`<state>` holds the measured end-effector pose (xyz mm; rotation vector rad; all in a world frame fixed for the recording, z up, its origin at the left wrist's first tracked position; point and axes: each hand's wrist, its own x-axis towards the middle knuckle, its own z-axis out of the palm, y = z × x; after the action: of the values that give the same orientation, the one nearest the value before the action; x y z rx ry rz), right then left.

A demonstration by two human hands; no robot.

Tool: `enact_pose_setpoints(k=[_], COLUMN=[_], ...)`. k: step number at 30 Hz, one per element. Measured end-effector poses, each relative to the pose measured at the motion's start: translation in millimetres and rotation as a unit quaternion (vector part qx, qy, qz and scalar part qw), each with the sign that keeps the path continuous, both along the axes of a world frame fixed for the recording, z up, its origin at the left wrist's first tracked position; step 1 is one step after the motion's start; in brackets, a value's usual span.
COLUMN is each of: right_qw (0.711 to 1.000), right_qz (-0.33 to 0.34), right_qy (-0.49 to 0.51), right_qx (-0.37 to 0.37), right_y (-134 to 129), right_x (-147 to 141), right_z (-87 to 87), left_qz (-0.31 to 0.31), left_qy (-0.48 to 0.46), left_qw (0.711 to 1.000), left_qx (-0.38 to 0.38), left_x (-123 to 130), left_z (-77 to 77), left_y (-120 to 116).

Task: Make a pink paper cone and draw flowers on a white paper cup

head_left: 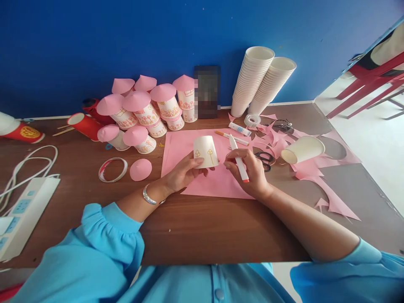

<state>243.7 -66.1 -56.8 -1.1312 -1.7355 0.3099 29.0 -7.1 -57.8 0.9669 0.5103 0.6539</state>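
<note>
My left hand (184,170) is closed round a white paper cup (205,147), held upside down over the pink paper (214,187). Yellowish flower outlines show on the cup's side. In my right hand (252,170) is a white marker (239,158) with an orange-red end pointing down toward me; its other end points up and away. Marker and cup are apart. Beyond my right hand an orange marker (232,138) lies on the pink paper, close to a glue stick (240,129). Black-handled scissors (264,160) rest just right of my hand, partly hidden by it.
Decorated cups with pink cone roofs (137,102) stand at back left. Tall stacks of white cups (254,75) lean by the blue wall. Pink scraps (334,198) and a lying cup (303,149) are right. A tape roll (112,170), pink cone (140,169) and power strip (30,214) are left.
</note>
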Motion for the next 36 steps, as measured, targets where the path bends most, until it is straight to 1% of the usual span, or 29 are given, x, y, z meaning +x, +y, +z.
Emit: enact_pose_setpoints(k=[3, 6, 9, 11, 15, 19, 22, 25, 27, 29, 30, 33, 36], right_qw=[0.999, 0.997, 0.997, 0.996, 0.992, 0.987, 0.983, 0.981, 0.983, 0.986, 0.986, 0.982, 0.982], right_qz=[0.007, 0.019, 0.019, 0.023, 0.055, 0.062, 0.062, 0.055, 0.046, 0.055, 0.071, 0.106, 0.097], right_qy=[-0.039, -0.058, -0.071, -0.083, -0.107, -0.128, -0.135, -0.118, -0.107, -0.102, -0.108, -0.120, -0.114], right_qx=[0.036, 0.042, 0.039, 0.038, 0.049, 0.069, 0.108, 0.143, 0.143, 0.121, 0.109, 0.098, 0.118], right_y=[-2, -3, -3, -4, -6, -5, -4, -11, -19, -28, -32, -38, -36], right_x=[-2, -4, -4, -4, -2, 0, 4, 7, 8, 6, 5, 0, -5], right_z=[-0.4, -4.9, -8.2, -8.6, -8.5, -6.7, 1.2, 16.1, 27.2, 36.3, 39.3, 42.1, 38.5], left_qz=[-0.006, -0.041, -0.071, -0.072, -0.063, -0.049, -0.033, -0.013, -0.008, -0.012, -0.017, -0.029, -0.040], left_qy=[0.007, 0.015, 0.026, 0.023, 0.001, 0.018, 0.042, 0.077, 0.088, 0.085, 0.083, 0.078, 0.074], left_qw=[1.000, 0.998, 0.995, 0.995, 0.996, 0.997, 0.998, 0.997, 0.996, 0.996, 0.996, 0.996, 0.996], left_qx=[0.009, 0.041, 0.071, 0.073, 0.065, 0.053, 0.039, 0.027, 0.025, 0.026, 0.026, 0.026, 0.023], left_x=[0, -1, -2, -1, 3, 2, -1, -2, -1, 0, 1, 2, 1], left_z=[-4.5, -7.3, -6.3, -3.7, 1.5, -0.7, -5.3, -7.1, -5.6, -2.4, -0.6, 3.8, 4.1], left_y=[-1, -2, -4, -5, -6, -6, -5, -3, -2, -1, 0, 1, 2])
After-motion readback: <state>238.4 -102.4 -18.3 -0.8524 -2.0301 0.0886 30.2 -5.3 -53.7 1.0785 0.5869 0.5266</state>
